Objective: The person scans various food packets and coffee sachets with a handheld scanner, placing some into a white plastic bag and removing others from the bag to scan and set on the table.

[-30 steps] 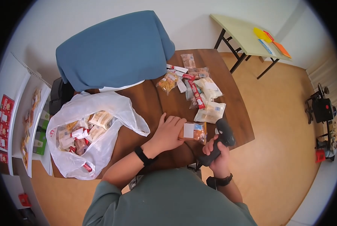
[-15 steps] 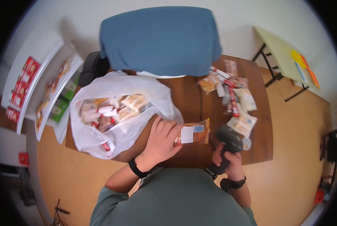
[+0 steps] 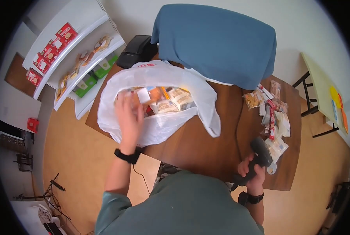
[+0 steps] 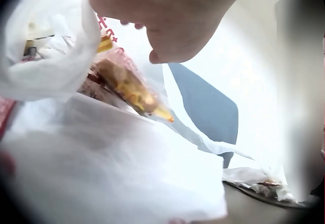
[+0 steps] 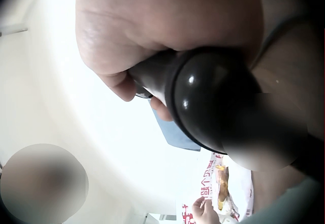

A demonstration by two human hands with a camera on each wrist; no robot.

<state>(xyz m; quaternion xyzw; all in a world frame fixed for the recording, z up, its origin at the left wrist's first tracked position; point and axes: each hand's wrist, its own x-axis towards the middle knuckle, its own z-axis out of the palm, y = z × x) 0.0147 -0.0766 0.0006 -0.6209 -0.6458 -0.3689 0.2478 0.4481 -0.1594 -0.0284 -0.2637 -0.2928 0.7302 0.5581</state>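
Note:
In the head view my left hand (image 3: 128, 119), blurred, is over the left part of the white plastic bag (image 3: 163, 131). A packaged bread with a white label (image 3: 144, 95) lies at the bag's mouth beside its fingers, among other packets. The left wrist view shows the thumb and fingertips of that hand (image 4: 165, 21) apart from the orange-brown package (image 4: 129, 87). My right hand (image 3: 255, 176) grips the handle of a black handheld scanner (image 3: 261, 152) near the table's front edge; its fingers wrap round it in the right wrist view.
Snack packets (image 3: 272, 117) lie in a pile on the table's right side. A blue cloth (image 3: 216, 43) covers a large object at the back, beside a black device (image 3: 137, 51). Shelves (image 3: 77, 51) with red boxes stand left; a small round disc (image 3: 272, 168) lies near the scanner.
The labelled bread has moved left from the table into the bag's mouth, and my left hand has come off it. The view has shifted left. My right hand still holds the scanner.

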